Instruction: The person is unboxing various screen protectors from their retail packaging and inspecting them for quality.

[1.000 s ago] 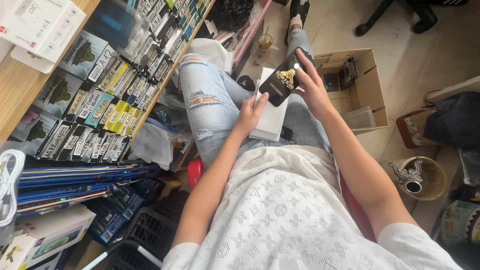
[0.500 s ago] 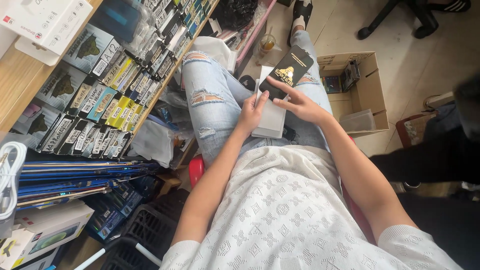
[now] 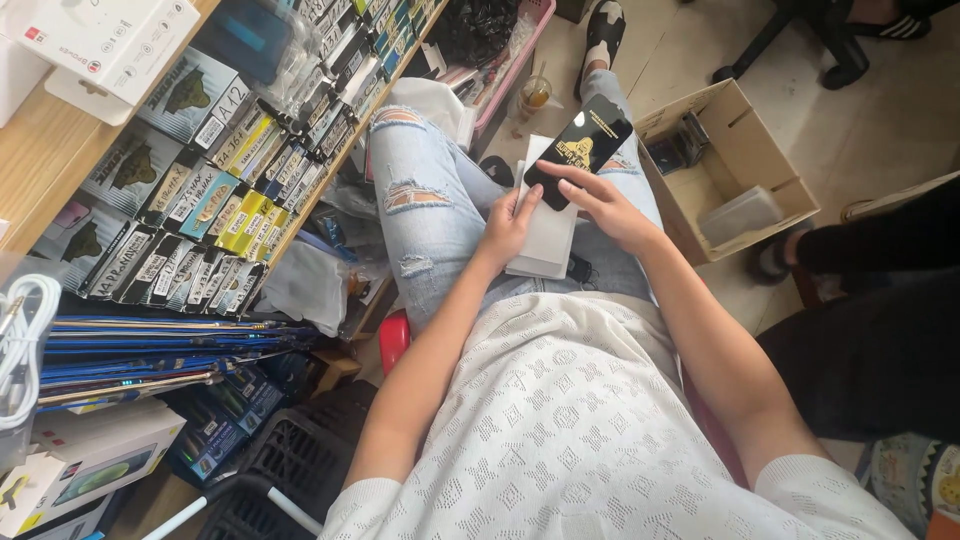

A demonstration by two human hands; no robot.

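Black packet (image 3: 579, 146) now laid flat on white stack (image 3: 545, 235); left hand (image 3: 508, 226) grips the stack, right hand (image 3: 600, 205) pins the packet with spread fingers.

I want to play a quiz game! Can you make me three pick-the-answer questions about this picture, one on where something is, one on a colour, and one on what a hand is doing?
1. Where does the white stack lie?
A. on the floor
B. on the lap
C. in the box

2. What colour is the flat pack?
A. black with gold
B. red
C. plain white

3. What is the right hand doing?
A. hanging free
B. resting in the cardboard box
C. touching the pack

Answers: 1 B, it rests on the jeans under the left hand. 2 A, dark face with gold print. 3 C, its fingers lie on the pack's lower end.
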